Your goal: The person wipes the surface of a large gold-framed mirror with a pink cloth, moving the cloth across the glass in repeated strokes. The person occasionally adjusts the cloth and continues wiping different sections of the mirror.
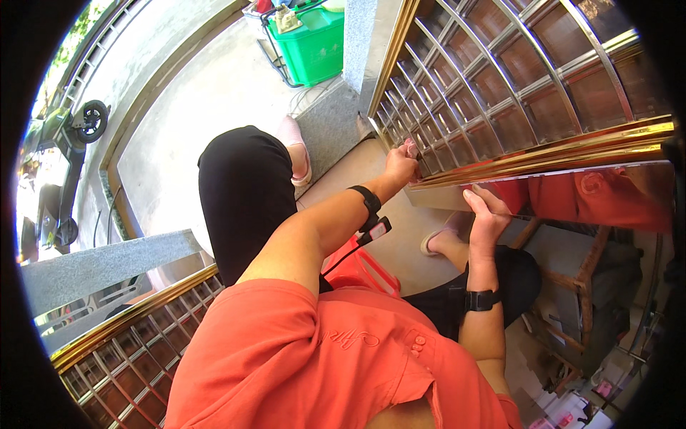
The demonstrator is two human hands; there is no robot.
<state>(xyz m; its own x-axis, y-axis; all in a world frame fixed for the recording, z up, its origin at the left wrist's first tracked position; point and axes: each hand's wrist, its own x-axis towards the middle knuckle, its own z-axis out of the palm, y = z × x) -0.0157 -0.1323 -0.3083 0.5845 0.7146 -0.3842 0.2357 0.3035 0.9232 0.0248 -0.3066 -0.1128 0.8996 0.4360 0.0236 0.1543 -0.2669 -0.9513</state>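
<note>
My left hand (403,165) is closed on a crumpled pink cloth (411,147) at the lower left corner of a metal door (471,102) with silvery grille bars and a gold-coloured frame. The cloth lies against the bars beside that frame. Nearer to me, my right hand (486,209) has its fingertips against the near edge of the door's glossy reddish side panel (595,195); its grip there is partly hidden. Both wrists wear black bands, and a small device on a cable hangs by the left one.
A red plastic stool (370,268) is beneath me, between my knees. Beyond the stone sill (332,128) stands a green bin (308,48). A second grille door (134,343) is at left, a scooter (69,139) outside, and a wood-framed stand (584,284) at right.
</note>
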